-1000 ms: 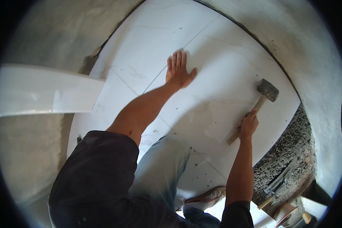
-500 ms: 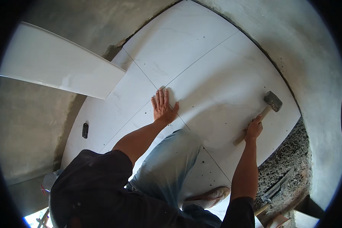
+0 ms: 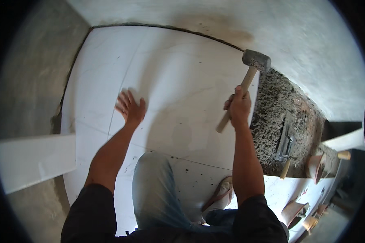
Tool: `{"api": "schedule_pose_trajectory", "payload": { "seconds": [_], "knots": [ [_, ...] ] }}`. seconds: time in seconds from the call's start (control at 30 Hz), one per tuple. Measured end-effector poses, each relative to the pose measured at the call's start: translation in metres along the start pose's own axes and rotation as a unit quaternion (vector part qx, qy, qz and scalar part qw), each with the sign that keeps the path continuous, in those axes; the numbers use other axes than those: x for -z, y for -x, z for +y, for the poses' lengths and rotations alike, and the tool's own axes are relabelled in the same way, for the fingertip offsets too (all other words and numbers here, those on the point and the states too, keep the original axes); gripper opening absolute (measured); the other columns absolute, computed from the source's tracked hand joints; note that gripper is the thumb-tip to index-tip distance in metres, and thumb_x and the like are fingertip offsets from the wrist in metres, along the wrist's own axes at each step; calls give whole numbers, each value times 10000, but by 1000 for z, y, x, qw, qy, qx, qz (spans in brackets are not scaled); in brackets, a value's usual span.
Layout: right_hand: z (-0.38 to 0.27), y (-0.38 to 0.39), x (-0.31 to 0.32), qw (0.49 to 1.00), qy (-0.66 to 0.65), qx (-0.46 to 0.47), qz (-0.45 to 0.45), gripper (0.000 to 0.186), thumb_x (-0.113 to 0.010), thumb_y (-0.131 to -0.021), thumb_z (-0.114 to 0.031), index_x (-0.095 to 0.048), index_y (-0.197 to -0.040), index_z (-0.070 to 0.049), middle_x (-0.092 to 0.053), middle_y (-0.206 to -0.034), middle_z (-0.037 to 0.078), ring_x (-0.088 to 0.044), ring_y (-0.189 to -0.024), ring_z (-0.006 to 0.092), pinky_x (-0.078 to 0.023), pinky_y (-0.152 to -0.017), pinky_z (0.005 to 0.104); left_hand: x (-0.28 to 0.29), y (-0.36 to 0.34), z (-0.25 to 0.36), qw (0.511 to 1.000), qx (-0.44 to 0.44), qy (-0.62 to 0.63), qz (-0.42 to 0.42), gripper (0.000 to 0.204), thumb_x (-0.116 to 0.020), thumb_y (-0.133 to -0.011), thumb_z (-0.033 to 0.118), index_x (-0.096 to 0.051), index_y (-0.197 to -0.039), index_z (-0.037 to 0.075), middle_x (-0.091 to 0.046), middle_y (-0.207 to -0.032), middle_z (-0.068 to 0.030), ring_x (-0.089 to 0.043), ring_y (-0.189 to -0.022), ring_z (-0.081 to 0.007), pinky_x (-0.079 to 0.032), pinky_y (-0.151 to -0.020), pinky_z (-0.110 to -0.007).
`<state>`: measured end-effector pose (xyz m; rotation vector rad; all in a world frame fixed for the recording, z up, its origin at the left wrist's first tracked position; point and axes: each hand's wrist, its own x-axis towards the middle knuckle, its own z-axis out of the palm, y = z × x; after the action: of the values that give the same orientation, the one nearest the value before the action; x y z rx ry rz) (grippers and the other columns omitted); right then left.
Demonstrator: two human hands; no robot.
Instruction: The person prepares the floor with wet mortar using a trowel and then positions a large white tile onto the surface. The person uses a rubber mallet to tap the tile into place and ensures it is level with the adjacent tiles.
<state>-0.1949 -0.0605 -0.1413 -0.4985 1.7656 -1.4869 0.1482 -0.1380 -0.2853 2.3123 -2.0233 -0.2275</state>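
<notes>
My right hand [image 3: 240, 106] is wrapped round the wooden handle of a rubber mallet [image 3: 255, 60]. Its dark grey head hangs over the tile corner by the wall, apart from the surface as far as I can judge. Over the seam between two large white floor tiles [image 3: 182, 101], my left hand [image 3: 130, 108] has its fingers spread and holds nothing. It is slightly smeared by motion, and whether it touches the tile I cannot tell. Specks of mortar dot the tiles near my knee.
Rough grey mortar [image 3: 271, 105] lies bare right of the tiles, with a trowel [image 3: 287, 141] on it. Bowl-like containers [image 3: 315, 167] stand at the lower right. A white tile piece [image 3: 36, 162] juts in at the left. Walls [image 3: 182, 12] border the far side.
The view has turned to the right, showing more mortar and tools. My left hand has come off the tile joint where it lay flat. The mallet is lifted closer to me, still gripped.
</notes>
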Motion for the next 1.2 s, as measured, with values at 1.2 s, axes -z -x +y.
{"api": "schedule_pose_trajectory", "payload": {
  "seconds": [1.2],
  "knots": [
    [17, 16, 225, 815, 530, -63, -224, 356, -455, -987, -351, -527, -1033, -5, -628, -765, 149, -606, -639, 269, -490, -633, 432, -29, 324, 167, 751, -635, -26, -178, 649, -476, -914, 443, -318, -1466, 140, -154, -1566, -128, -70, -1446, -384, -53, -1119, -643]
  ]
}}
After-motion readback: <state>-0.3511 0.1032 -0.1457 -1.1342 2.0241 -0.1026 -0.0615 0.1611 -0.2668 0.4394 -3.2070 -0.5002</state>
